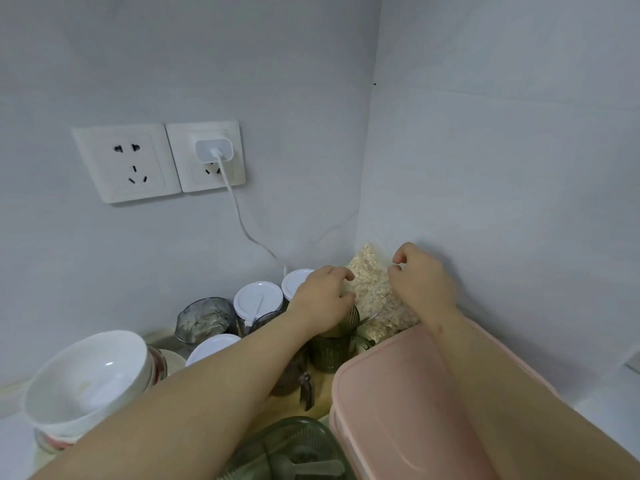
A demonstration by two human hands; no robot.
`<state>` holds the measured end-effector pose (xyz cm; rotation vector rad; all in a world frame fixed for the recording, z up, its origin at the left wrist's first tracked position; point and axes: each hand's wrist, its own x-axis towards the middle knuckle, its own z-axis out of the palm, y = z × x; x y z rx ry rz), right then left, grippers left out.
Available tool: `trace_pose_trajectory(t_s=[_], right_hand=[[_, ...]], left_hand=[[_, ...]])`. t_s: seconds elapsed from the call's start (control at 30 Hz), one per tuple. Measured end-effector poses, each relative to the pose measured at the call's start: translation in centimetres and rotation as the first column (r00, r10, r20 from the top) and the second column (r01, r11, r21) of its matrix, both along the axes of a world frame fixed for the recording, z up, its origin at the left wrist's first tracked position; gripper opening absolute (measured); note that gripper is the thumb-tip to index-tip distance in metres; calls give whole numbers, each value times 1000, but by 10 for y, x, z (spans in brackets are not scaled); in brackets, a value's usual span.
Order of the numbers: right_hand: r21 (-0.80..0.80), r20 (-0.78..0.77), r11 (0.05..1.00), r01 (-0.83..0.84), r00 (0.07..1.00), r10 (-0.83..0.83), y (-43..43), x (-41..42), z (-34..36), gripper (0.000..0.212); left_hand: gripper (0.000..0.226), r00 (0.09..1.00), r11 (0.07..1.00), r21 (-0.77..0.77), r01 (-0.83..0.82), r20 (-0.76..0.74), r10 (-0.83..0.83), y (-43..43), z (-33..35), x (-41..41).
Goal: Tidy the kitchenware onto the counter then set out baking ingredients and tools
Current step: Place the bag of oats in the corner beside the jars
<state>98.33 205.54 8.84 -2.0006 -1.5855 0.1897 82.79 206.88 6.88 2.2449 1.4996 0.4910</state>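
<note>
A clear bag of oat flakes [375, 292] leans in the corner where the two walls meet. My left hand [323, 299] grips the bag's left side with curled fingers. On the bag's right side my right hand [420, 282] has its fingers curled at the upper edge. Both forearms reach forward over the counter. The bag's lower part is hidden behind a pink lidded box [415, 403] and a ribbed green cup [330, 351].
White-lidded jars [258, 299] and a grey glass [204, 322] stand left of the bag. Stacked white bowls [86, 382] sit at the near left. A green container [294, 452] is at the bottom. A charger cable [239, 220] hangs from the wall socket [206, 155].
</note>
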Motion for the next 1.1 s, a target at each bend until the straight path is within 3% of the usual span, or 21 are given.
trace_pose_trajectory(t_s=[0.27, 0.5, 0.73, 1.1], right_hand=[[69, -33, 997, 39, 999, -37, -53, -27, 56, 21], [146, -128, 989, -29, 991, 48, -119, -86, 94, 16], [86, -110, 976, -201, 972, 209, -196, -153, 65, 11], [58, -378, 877, -477, 803, 462, -289, -239, 28, 10]], left_hand=[[35, 988, 998, 66, -13, 157, 3, -55, 60, -36], [29, 942, 994, 36, -105, 325, 87, -124, 90, -76], [23, 892, 975, -41, -216, 398, 215, -205, 75, -131], [22, 727, 854, -146, -500, 464, 505, -335, 35, -217]])
